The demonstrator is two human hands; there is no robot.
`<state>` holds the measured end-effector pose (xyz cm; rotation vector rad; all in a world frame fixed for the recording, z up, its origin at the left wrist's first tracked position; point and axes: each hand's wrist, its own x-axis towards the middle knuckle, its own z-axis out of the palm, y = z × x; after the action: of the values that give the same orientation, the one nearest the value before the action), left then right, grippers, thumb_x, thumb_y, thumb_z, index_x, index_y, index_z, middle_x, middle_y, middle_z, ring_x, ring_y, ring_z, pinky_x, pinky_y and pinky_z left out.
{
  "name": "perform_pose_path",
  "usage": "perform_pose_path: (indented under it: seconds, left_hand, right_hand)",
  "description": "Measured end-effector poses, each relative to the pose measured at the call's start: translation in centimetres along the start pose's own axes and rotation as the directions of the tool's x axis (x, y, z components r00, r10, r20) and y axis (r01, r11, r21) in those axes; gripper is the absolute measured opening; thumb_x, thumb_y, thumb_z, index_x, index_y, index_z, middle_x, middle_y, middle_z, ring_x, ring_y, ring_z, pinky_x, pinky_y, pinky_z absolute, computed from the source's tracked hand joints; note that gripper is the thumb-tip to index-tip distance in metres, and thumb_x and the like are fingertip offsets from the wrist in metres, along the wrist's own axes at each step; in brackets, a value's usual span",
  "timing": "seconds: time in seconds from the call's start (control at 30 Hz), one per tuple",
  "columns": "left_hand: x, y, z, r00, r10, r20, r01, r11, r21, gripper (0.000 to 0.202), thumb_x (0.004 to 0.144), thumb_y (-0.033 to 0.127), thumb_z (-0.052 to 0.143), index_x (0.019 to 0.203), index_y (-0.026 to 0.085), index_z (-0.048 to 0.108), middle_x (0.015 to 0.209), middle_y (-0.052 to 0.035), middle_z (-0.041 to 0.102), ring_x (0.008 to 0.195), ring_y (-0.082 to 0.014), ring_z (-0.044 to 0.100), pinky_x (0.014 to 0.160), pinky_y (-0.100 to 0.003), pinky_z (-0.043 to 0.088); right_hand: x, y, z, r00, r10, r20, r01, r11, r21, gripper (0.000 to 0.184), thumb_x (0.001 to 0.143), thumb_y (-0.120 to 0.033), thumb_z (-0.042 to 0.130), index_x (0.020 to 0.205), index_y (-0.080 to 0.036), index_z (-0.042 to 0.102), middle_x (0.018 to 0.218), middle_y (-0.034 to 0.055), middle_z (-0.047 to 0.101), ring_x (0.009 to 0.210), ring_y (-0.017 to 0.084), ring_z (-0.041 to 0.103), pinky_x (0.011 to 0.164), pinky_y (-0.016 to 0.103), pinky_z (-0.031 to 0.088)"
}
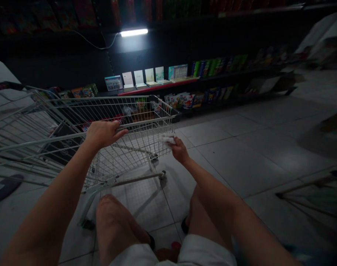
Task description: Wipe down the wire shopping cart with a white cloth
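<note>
A wire shopping cart (135,155) stands in front of me, with its front end to the right. My left hand (103,133) lies over the cart's near top rail; its fingers curl around the metal and its thumb points right. Beside the cart's front right corner, my right hand (180,149) pinches a crumpled white cloth (167,139). The cloth touches the wires of the front end and is slightly blurred, so I cannot tell whether it is cloth or tissue. Below the basket, small wheels (162,174) rest on the floor.
Behind the cart runs a dark shelf with a red-edged ledge (157,83) of boxed sets and cards. A lit tube lamp (134,33) hangs above it. Bagged goods (187,100) sit lower down. At right is a folding frame (304,188). My knees are close to the cart.
</note>
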<state>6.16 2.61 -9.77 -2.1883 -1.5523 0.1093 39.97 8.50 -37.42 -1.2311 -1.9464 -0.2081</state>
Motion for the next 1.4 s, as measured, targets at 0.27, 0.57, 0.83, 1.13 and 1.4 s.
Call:
perform_pose_path:
  seconds: [0.27, 0.57, 0.83, 1.13, 1.4]
  left_hand:
    - [0.1, 0.2, -0.5, 1.000, -0.009, 0.015, 0.009, 1.000, 0.019, 0.079, 0.089, 0.083, 0.019, 0.110, 0.022, 0.065, 0.095, -0.0135, 0.076, 0.089, -0.0324, 0.072, 0.068, -0.036, 0.044]
    - [0.1, 0.5, -0.6, 1.000, -0.013, 0.011, 0.013, 1.000, 0.014, 0.079, 0.087, 0.084, 0.024, 0.111, 0.021, 0.065, 0.095, -0.0127, 0.076, 0.090, -0.0336, 0.073, 0.069, -0.036, 0.045]
    - [-0.8, 0.3, -0.6, 1.000, -0.006, -0.012, 0.006, 1.000, -0.009, 0.080, 0.085, 0.085, 0.027, 0.110, 0.020, 0.068, 0.092, -0.0139, 0.076, 0.089, -0.0360, 0.073, 0.066, -0.037, 0.044]
    - [-1.0, 0.7, -1.2, 1.000, -0.006, 0.007, 0.006, 1.000, 0.015, 0.080, 0.084, 0.086, 0.031, 0.116, 0.021, 0.065, 0.093, -0.0122, 0.077, 0.089, -0.0343, 0.073, 0.065, -0.035, 0.042]
    - [-1.5, 0.7, -0.8, 1.000, 0.015, -0.016, -0.015, 1.000, 0.009, 0.084, 0.083, 0.088, 0.028, 0.112, 0.018, 0.067, 0.090, -0.0149, 0.075, 0.084, -0.0374, 0.072, 0.061, -0.037, 0.040]
  right_hand:
    - [5.3, -3.7, 0.9, 0.905, 0.267, -0.331, -0.226, 0.961, 0.157, 0.059, 0.086, -0.010, 0.038, 0.140, -0.014, 0.061, 0.154, 0.0172, 0.040, 0.152, 0.028, 0.034, 0.125, 0.047, 0.035]
    - [-1.0, -2.9, 6.0, 0.935, 0.201, -0.293, -0.121, 0.955, 0.272, 0.053, 0.080, -0.005, 0.046, 0.124, -0.021, 0.071, 0.152, 0.0073, 0.049, 0.146, 0.023, 0.043, 0.122, 0.045, 0.040]
    - [2.5, -3.0, 0.2, 0.825, 0.356, -0.440, -0.251, 0.927, 0.281, 0.063, 0.080, -0.008, 0.043, 0.138, -0.017, 0.064, 0.142, 0.0136, 0.051, 0.143, 0.025, 0.045, 0.124, 0.043, 0.038]
    - [9.9, -9.0, 2.9, 0.641, 0.567, -0.518, -0.357, 0.817, 0.453, 0.073, 0.077, -0.005, 0.040, 0.147, -0.019, 0.053, 0.150, 0.0154, 0.038, 0.150, 0.030, 0.029, 0.127, 0.057, 0.024]
    - [5.7, -7.0, 0.3, 0.971, 0.011, -0.240, 0.034, 0.982, 0.184, 0.041, 0.087, -0.010, 0.048, 0.118, -0.020, 0.073, 0.145, 0.0100, 0.053, 0.140, 0.026, 0.043, 0.124, 0.049, 0.035]
